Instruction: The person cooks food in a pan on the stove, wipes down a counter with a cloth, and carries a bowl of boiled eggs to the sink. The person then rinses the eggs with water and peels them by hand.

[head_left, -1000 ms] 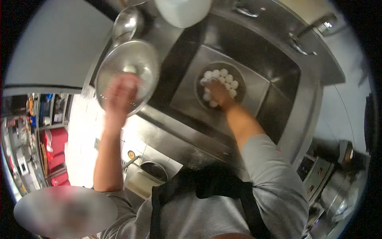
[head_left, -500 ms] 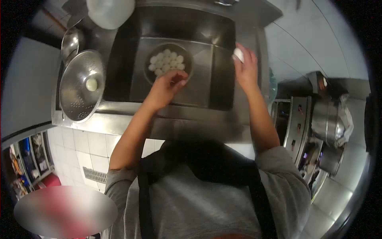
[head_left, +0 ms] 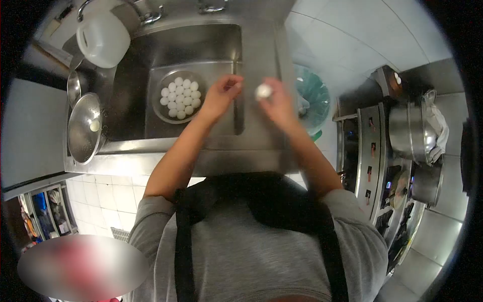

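Observation:
My right hand (head_left: pixel 279 105) is closed round a white egg (head_left: pixel 263 91) above the steel counter, right of the sink (head_left: pixel 136 103). My left hand (head_left: pixel 220 96) hangs over the sink's right part, fingers curled but apart, holding nothing that I can see. In the sink stands a round metal bowl (head_left: pixel 160 109) with several white eggs (head_left: pixel 179 97). At the far left a perforated metal colander (head_left: pixel 83 136) holds one pale, yellowish egg (head_left: pixel 94 125).
A white plastic jug (head_left: pixel 104 40) stands at the back left, beside a metal bowl (head_left: pixel 74 88). Right of the counter is a bin with a green bag (head_left: pixel 313 95). Farther right are a stove (head_left: pixel 370 156) and a large pot (head_left: pixel 406 132).
The view has swung right. My left hand has left the colander, leaving an egg there, and come near my right hand. My right hand has lifted an egg from the bowl to the counter.

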{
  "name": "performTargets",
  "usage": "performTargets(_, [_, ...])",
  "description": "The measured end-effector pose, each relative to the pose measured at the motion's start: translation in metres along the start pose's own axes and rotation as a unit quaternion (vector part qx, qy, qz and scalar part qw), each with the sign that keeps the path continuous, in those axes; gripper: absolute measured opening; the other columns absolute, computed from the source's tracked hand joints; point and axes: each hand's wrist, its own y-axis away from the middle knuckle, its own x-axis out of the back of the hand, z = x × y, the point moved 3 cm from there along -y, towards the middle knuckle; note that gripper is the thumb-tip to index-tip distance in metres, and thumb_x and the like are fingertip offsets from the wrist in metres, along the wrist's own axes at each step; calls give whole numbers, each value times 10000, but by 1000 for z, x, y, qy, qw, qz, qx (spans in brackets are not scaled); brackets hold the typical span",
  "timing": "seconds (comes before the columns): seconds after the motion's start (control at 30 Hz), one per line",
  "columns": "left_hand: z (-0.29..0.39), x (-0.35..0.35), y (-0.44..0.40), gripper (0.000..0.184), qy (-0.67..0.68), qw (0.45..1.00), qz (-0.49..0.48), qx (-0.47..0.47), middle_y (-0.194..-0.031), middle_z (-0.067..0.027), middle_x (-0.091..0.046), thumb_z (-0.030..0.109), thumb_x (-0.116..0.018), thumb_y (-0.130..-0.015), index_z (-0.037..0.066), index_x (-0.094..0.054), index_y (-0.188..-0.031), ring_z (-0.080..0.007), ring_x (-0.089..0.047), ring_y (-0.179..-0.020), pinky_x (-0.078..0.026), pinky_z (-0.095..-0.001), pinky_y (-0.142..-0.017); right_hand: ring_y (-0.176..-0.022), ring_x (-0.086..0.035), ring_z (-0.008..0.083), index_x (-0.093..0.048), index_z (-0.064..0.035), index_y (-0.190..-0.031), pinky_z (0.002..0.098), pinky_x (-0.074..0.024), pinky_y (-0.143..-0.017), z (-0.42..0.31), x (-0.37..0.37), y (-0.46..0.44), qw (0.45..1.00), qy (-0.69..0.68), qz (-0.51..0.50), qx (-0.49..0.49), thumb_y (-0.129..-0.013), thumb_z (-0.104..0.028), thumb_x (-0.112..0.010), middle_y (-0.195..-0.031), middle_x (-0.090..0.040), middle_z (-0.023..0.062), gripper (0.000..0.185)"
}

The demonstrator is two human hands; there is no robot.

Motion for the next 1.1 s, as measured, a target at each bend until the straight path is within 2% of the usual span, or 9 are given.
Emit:
performTargets(0.03, [-3,-8,-2,208,6,1000,22,0,-945,-29,-581,167,-540,-864,75,-539,-1050,-130,-547,-864,-424,-266,-765,-937,-551,239,-485,-46,-998,325,-455,-793,1,-4,8,982,171,-76,23,-752,-103,-641,-1107,-505,153,297])
performTargets(0.13, [-10,-21,-12,191,50,996,68,-32,-943,-26,-583,150,-541,-858,80,-544,-1036,-133,-550,-860,-422,-264,-745,-852,-580,218,-500,-47,-985,322,-478,-716,-10,8,6,985,165,5,55,-773,-70,-597,-1074,-537,133,235])
performTargets(0.17, [-5,-26,-11,188,48,995,88,-25,-944,-25,-584,146,-538,-859,82,-545,-1035,-133,-550,-857,-421,-263,-742,-821,-584,224,-512,-54,-995,321,-478,-682,-2,18,3,996,-66,-20,-55,-775,-80,-589,-1041,-553,132,235])
performTargets(0.23, [9,-37,-10,183,44,992,121,-18,-945,-23,-587,139,-532,-860,85,-548,-1034,-134,-552,-851,-420,-262,-738,-760,-593,235,-537,-68,-1013,319,-480,-614,18,40,-8,829,-503,-53,-237,-778,-99,-575,-975,-584,130,240])
performTargets(0.33, [15,-70,-29,171,78,990,107,-40,-927,-22,-586,143,-527,-864,83,-554,-1022,-125,-550,-839,-421,-257,-730,-719,-585,195,-551,-83,-1001,249,-460,-514,52,86,-18,601,-764,-34,-231,-808,-192,-560,-940,-593,131,222])
performTargets(0.4, [23,-106,-42,163,57,995,74,-36,-909,-19,-584,159,-531,-869,80,-552,-1011,-116,-551,-827,-422,-253,-714,-670,-579,174,-557,-67,-984,222,-441,-475,80,112,-22,590,-791,-23,-162,-829,-239,-549,-884,-597,117,231])
performTargets(0.63, [-4,-259,-91,160,84,993,-71,38,-863,6,-566,192,-512,-882,98,-506,-1010,-103,-533,-764,-413,-240,-673,-487,-501,126,-527,-39,-854,210,-335,-354,120,180,7,651,-688,159,-278,-762,-138,-642,-711,-572,100,177])
performTargets(0.8, [-31,-301,-105,197,118,977,-118,134,-828,-6,-516,257,-456,-901,79,-477,-982,-114,-491,-757,-390,-288,-717,-569,-520,145,-541,-22,-841,263,-394,-440,171,169,21,749,-543,251,-286,-811,-243,-608,-701,-561,107,233])
performTargets(1.1, [-42,-338,-127,388,136,973,-86,164,-870,-50,-482,368,-340,-930,30,-469,-1072,-155,-448,-730,-386,-345,-673,-639,-540,220,-595,-8,-810,392,-431,-595,174,199,25,813,-322,358,-326,-858,-406,-499,-722,-569,111,412])
